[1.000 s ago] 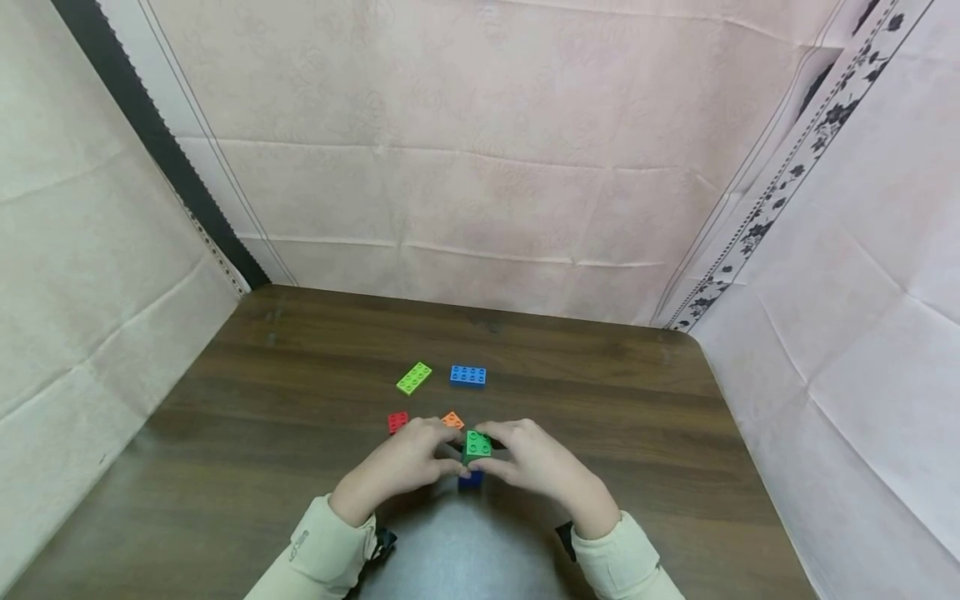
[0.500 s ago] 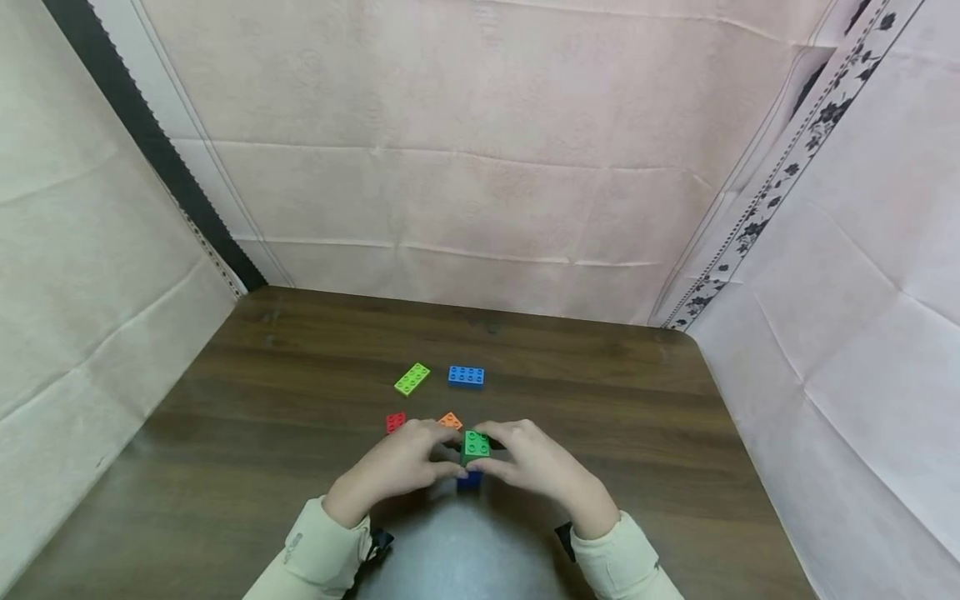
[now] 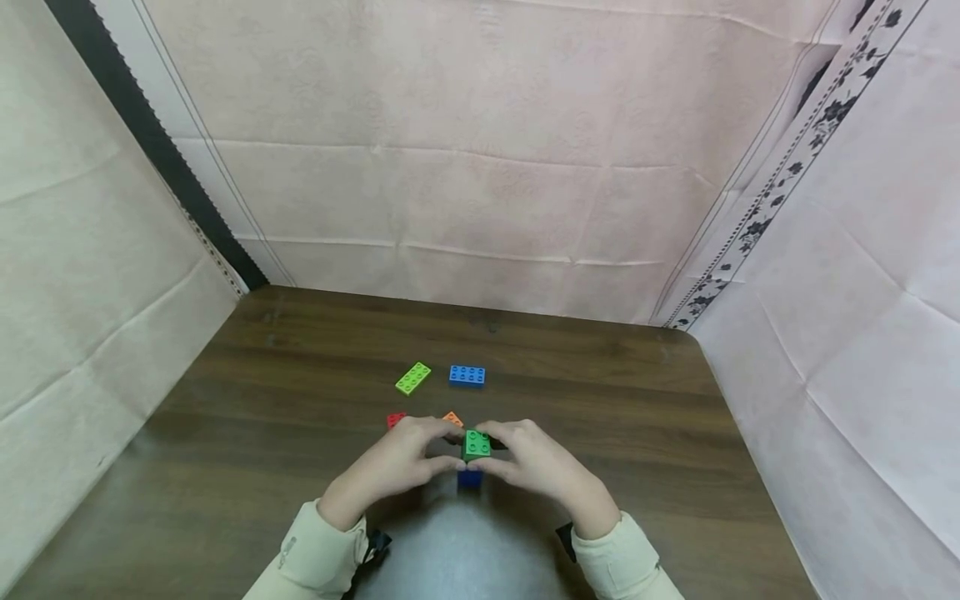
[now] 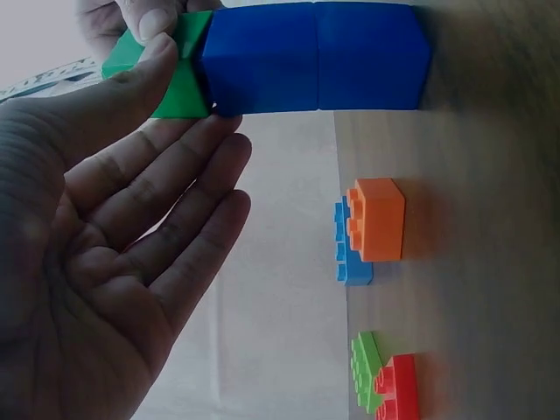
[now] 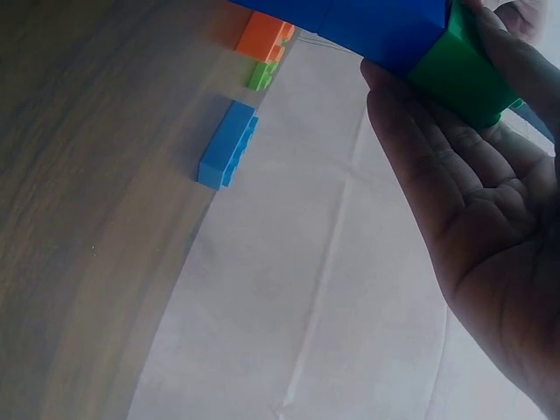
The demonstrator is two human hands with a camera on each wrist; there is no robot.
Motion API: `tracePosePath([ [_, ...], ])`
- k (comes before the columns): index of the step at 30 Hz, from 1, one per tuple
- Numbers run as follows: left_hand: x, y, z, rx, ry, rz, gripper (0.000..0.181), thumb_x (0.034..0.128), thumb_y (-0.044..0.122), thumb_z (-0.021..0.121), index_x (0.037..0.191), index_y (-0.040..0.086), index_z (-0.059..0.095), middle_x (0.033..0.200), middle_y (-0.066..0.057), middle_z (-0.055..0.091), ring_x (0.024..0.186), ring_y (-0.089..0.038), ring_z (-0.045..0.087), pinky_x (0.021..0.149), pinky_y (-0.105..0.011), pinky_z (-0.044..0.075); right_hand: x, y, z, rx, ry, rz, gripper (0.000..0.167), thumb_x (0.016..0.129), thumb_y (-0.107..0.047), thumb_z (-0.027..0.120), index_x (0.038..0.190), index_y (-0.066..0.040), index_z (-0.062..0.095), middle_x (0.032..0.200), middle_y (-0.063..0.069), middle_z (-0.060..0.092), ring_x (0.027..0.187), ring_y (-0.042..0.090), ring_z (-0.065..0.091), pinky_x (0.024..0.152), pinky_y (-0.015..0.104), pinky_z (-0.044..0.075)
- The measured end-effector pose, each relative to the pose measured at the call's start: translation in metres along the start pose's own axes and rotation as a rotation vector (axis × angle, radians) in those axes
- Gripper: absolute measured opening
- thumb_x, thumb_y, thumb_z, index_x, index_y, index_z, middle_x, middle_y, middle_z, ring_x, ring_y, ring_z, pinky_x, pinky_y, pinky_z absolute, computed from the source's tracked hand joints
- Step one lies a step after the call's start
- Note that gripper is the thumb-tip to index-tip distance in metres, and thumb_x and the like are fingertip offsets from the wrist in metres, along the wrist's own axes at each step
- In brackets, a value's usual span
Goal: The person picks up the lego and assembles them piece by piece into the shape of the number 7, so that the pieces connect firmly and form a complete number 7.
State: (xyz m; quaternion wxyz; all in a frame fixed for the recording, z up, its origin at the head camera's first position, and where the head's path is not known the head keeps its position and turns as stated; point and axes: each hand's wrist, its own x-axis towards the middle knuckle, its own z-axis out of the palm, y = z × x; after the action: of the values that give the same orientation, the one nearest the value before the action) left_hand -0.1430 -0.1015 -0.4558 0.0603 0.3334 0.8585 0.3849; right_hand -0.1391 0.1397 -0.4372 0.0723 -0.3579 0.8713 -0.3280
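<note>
Green brick [image 3: 476,446] in left grip [image 3: 397,460] and right grip [image 3: 534,460], table's far edge [image 3: 562,322] well apart

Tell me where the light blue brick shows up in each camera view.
Head: light blue brick just below centre, right of the lime brick.
Left wrist: light blue brick just right of centre, partly behind the orange brick.
Right wrist: light blue brick upper left, below the lime brick.
Shared landmark: the green brick.
</note>
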Motion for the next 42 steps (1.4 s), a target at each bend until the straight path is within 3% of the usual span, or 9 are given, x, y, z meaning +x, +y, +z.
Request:
tracePosePath([
  [16,0.0002,0.001,0.0002,0.034,0.011,-0.019,0.032,0.09,0.03,0.078,0.119,0.018,0.071,0.116,0.011,0.07,0.109,-0.008,0.064,0.094,-0.04,0.053,0.0005,-0.0007,-0.0006,-0.004,0.002,-0.001,0.038,0.094,-0.03,0.072,0.124,-0.007,0.066,0.113,-0.001,0.072,0.103,0.008,0.067,0.087,0.037,0.057],
  [25,0.0005,0.0008,0.0004,0.019,0.004,-0.021,0.03,0.0905,0.029,0.077,0.118,0.018,0.072,0.114,0.012,0.07,0.108,-0.008,0.064,0.094,-0.043,0.054,0.0023,-0.0016,-0.0012,-0.017,-0.008,0.004,0.037,0.094,-0.029,0.073,0.123,-0.007,0.066,0.11,-0.002,0.072,0.097,0.006,0.067,0.083,0.025,0.056],
  [32,-0.001,0.0001,0.001,0.045,-0.005,-0.015,0.032,0.0912,0.031,0.076,0.12,0.019,0.071,0.114,0.012,0.069,0.107,-0.007,0.064,0.093,-0.04,0.053,0.0046,-0.0067,-0.0023,-0.007,-0.029,0.01,0.036,0.093,-0.026,0.074,0.122,-0.007,0.066,0.1,-0.004,0.07,0.079,0.008,0.063,0.074,0.023,0.056],
  [42,-0.0016,-0.0011,0.0014,0.012,-0.019,-0.004,0.031,0.0927,0.032,0.075,0.121,0.018,0.07,0.115,0.01,0.069,0.109,-0.01,0.064,0.094,-0.044,0.053,0.0037,-0.0074,-0.0021,-0.005,-0.03,0.015,0.036,0.094,-0.026,0.074,0.122,-0.007,0.066,0.104,-0.003,0.071,0.083,0.005,0.065,0.077,0.022,0.056],
])
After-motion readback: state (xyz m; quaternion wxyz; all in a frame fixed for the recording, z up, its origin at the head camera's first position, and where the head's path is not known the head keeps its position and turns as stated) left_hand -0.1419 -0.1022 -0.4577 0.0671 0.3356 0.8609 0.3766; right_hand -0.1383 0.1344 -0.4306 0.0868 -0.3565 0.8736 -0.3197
